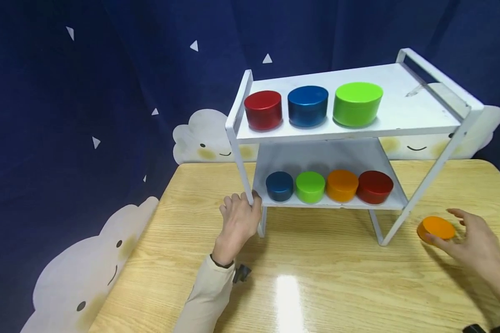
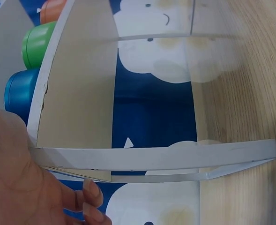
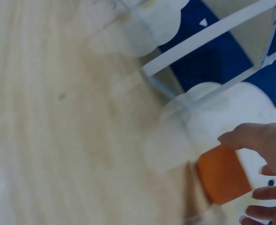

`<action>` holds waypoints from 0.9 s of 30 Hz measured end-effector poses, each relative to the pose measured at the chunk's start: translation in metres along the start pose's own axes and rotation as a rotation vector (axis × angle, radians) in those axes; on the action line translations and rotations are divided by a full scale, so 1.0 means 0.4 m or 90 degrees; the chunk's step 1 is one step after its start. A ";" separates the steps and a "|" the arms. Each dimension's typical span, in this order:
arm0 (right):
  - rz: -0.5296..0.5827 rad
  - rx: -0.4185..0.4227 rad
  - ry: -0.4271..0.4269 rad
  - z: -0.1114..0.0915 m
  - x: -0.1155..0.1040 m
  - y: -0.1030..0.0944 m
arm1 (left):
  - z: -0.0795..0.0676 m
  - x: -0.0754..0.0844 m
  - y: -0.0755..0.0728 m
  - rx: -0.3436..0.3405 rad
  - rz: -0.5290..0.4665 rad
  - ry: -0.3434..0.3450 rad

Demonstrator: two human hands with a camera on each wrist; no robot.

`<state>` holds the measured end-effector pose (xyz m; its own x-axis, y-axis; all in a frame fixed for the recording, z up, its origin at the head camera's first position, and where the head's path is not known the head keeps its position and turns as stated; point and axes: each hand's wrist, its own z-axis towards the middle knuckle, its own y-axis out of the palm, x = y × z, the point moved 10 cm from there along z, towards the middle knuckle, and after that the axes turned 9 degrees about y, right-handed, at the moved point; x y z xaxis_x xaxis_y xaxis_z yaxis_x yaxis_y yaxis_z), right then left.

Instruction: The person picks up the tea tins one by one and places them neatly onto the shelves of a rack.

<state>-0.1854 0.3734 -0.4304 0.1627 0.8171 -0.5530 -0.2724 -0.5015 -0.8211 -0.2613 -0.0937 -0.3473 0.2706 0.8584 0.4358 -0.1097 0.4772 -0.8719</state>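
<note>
My left hand (image 1: 238, 219) grips the left leg of a white two-tier rack (image 1: 408, 115) at the corner of its lower shelf. In the left wrist view, the fingers curl past the rack's leg (image 2: 152, 159). At the right, an orange round tin (image 1: 438, 227) sits on the table beside the rack's right leg. My right hand (image 1: 477, 243) is spread around this tin, thumb at its near edge and the fingers apart from it on the far side. The right wrist view has the thumb tip at the orange tin's (image 3: 222, 176) rim.
On the upper shelf stand a red tin (image 1: 263, 111), a blue tin (image 1: 308, 106) and a green tin (image 1: 357, 105). The lower shelf holds smaller blue (image 1: 279, 187), green (image 1: 310, 188), orange (image 1: 342, 186) and red (image 1: 375, 188) tins. A dark blue curtain (image 1: 150, 55) hangs behind the wooden table (image 1: 316, 259).
</note>
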 end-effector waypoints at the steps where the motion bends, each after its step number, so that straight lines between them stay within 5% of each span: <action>1: 0.008 -0.008 0.009 0.000 0.008 0.010 | 0.000 -0.001 0.001 0.000 -0.002 0.000; 11: 0.061 0.001 0.032 -0.007 0.053 0.060 | 0.001 -0.001 0.000 0.005 -0.006 0.001; 27: 0.091 0.028 0.110 -0.030 0.102 0.068 | -0.004 -0.001 -0.001 0.002 -0.015 -0.004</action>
<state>-0.1747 0.3897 -0.4771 0.2786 0.6762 -0.6820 -0.3449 -0.5923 -0.7282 -0.2598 -0.0946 -0.3474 0.2676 0.8481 0.4573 -0.1065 0.4978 -0.8607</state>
